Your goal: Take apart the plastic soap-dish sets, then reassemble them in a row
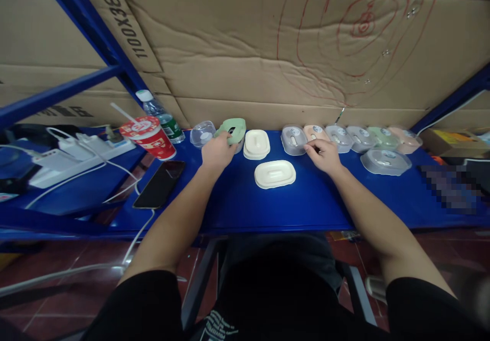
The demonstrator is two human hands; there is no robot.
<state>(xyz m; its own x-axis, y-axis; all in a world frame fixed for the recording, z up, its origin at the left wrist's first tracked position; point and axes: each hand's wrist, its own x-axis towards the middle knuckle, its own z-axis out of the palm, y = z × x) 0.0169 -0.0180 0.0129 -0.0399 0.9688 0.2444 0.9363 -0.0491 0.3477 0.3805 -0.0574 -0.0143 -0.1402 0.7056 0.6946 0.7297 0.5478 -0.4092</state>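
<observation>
My left hand [218, 152] is closed on a green lid [234, 127], its fingertips at the lid's near edge. The lid sits tilted over a container partly hidden by the hand. Beside it stands a clear open container [202, 133]. My right hand [323, 155] has its thumb and fingers drawn together between a grey-lidded clear container [294, 140] and a peach-lidded container [314, 131]. Whether it grips either one is hidden. Between the hands are a stack of cream lids [256, 143] and, nearer me, another cream lid [274, 173].
More lidded containers [360, 138] line the back right, with a grey-lidded one [386, 161] in front. At left are a phone [160, 184], a red cup with straw [150, 138], a water bottle [163, 119] and a power strip [82, 157]. Cardboard [245, 50] walls the back.
</observation>
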